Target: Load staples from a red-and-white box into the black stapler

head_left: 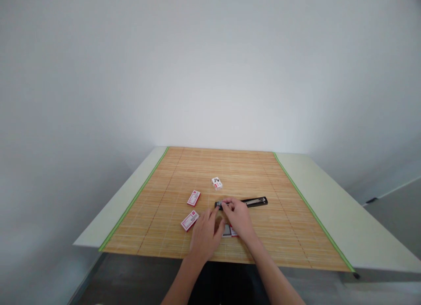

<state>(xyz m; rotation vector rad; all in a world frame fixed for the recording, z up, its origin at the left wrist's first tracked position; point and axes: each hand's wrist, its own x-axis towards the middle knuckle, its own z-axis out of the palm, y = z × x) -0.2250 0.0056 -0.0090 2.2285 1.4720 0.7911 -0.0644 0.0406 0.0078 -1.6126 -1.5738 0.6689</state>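
Note:
A black stapler (258, 202) lies opened out on the bamboo mat, its long metal-lined part pointing right. My left hand (204, 235) rests at its left end, index fingertip touching it, thumb held apart from the fingers. Over the same end, my right hand (239, 217) is closed in a pinch; whatever its fingertips grip is hidden. The right hand also covers the stapler's middle. Beneath my hands, a red-and-white box (226, 230) shows only partly. Just left of my left hand lies a small red-and-white box (190, 220).
Another red-and-white box (194, 197) lies farther back on the left. A white box (217, 183) with a dark picture sits beyond the stapler. The bamboo mat (230, 164) with green edging covers the middle of the pale table (324, 186), which meets a wall behind.

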